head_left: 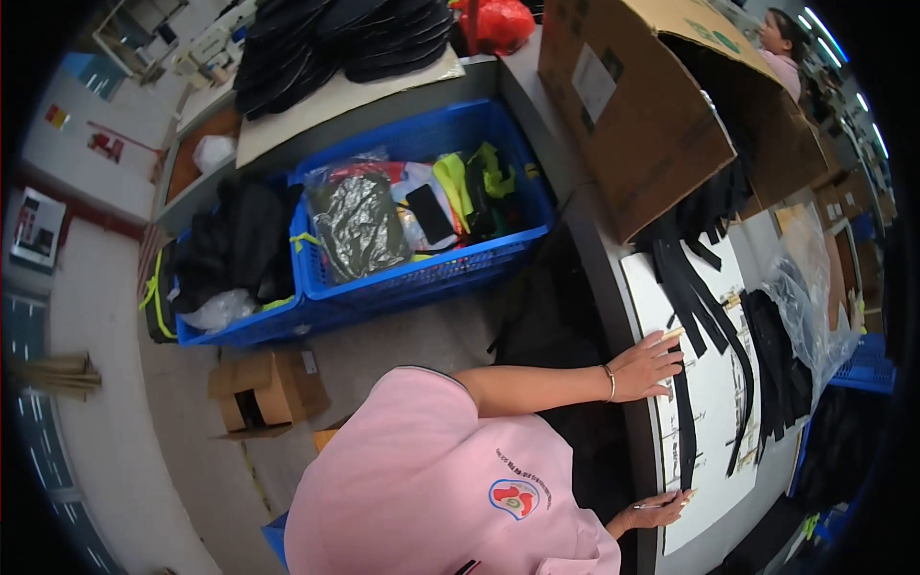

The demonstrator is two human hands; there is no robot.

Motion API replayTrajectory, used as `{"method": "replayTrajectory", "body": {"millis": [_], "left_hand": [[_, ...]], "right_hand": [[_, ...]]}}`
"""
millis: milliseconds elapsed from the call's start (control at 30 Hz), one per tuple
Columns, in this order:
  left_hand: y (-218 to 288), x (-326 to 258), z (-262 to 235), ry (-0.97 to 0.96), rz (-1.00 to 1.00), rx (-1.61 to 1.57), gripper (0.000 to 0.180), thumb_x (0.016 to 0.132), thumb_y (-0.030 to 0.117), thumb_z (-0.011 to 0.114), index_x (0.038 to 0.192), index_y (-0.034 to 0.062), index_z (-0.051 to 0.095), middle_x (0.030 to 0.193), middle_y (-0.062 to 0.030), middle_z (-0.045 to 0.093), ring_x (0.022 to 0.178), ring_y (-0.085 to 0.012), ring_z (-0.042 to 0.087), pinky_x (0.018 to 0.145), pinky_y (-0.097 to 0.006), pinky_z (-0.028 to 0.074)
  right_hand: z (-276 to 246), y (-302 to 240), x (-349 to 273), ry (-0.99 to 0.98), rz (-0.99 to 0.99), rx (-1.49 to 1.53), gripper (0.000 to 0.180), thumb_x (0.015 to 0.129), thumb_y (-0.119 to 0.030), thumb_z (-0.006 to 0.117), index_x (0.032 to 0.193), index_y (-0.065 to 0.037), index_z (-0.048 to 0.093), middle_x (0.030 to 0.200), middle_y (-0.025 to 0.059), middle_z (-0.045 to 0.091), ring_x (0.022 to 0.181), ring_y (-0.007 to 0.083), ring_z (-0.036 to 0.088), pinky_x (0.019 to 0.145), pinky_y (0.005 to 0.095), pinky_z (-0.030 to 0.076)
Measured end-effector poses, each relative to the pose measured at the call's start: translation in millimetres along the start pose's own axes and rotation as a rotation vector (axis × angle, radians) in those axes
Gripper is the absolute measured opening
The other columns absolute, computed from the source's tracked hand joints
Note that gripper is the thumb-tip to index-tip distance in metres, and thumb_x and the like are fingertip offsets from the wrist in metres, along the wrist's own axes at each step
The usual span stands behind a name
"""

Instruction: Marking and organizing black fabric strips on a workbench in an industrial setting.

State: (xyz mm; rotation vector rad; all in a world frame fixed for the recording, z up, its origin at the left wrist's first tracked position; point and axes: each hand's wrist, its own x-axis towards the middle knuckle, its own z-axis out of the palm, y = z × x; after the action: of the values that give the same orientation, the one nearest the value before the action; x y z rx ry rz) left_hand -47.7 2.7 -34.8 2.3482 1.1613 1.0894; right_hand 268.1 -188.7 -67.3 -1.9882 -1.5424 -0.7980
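A narrow black fabric strip [684, 422] lies along a white board [704, 522] that bears dark marks. My left hand [644, 370] rests with fingers spread at the strip's upper end, beside a small yellowish piece [674, 333] fixed or lying on the board. At the strip's lower end, my right hand [661, 512] is closed around a slim pen-like stick [648, 506], its fingertips near the strip. More black strips [704, 297] trail over the board from the upper side. A thicker bundle of black strips [772, 359] lies along the board's far edge.
A large open cardboard box [632, 105] stands at the board's upper end, with black material spilling out. Clear plastic film [810, 297] lies beyond the bundle. Blue crates [422, 264] of bagged goods and fabric stand at upper left, near a small carton [268, 391]. Another person [781, 53] is far off.
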Motion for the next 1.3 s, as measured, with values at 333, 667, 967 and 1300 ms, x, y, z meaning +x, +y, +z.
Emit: {"method": "replayTrajectory", "body": {"millis": [333, 667, 967, 1300], "left_hand": [[0.2, 12.3, -14.7, -0.088, 0.055, -0.018, 0.051, 0.081, 0.024, 0.078, 0.128, 0.0098, 0.063, 0.140, -0.0120, 0.059, 0.137, -0.0348, 0.049, 0.110, -0.055, 0.037], [-8.1, 4.9, -12.4, -0.185, 0.102, 0.103, 0.050, 0.095, 0.027, 0.067, 0.140, 0.0083, 0.056, 0.150, -0.0121, 0.051, 0.148, -0.0375, 0.034, 0.121, -0.059, 0.020], [-6.6, 3.9, -11.9, -0.136, 0.084, 0.140, 0.043, 0.101, 0.024, 0.061, 0.139, 0.0061, 0.056, 0.150, -0.0116, 0.051, 0.149, -0.0350, 0.034, 0.123, -0.055, 0.017], [-5.8, 8.0, -10.8, -0.175, 0.043, 0.166, 0.047, 0.096, 0.025, 0.065, 0.139, 0.0083, 0.057, 0.150, -0.0120, 0.052, 0.148, -0.0379, 0.036, 0.120, -0.059, 0.021]], "right_hand": [[-4.2, -39.0, 14.4, 0.163, 0.274, 0.205, 0.016, 0.092, -0.002, 0.061, 0.107, 0.002, 0.067, 0.109, 0.0157, 0.070, 0.089, 0.0295, 0.063, 0.084, 0.0413, 0.048], [-30.4, -55.2, 16.7, 0.018, 0.311, 0.091, 0.031, 0.082, -0.002, 0.074, 0.109, -0.010, 0.061, 0.132, 0.0092, 0.067, 0.128, 0.0316, 0.059, 0.115, 0.0555, 0.033], [-57.2, -15.9, 33.9, -0.095, 0.363, 0.369, 0.046, 0.090, -0.014, 0.073, 0.133, -0.005, 0.058, 0.137, 0.0127, 0.063, 0.129, 0.0325, 0.057, 0.112, 0.0451, 0.041], [-256.1, 115.7, 236.8, 0.791, 0.370, 0.529, 0.024, 0.106, -0.015, 0.056, 0.125, -0.003, 0.062, 0.120, 0.0102, 0.069, 0.108, 0.0187, 0.066, 0.097, 0.0314, 0.050]]}}
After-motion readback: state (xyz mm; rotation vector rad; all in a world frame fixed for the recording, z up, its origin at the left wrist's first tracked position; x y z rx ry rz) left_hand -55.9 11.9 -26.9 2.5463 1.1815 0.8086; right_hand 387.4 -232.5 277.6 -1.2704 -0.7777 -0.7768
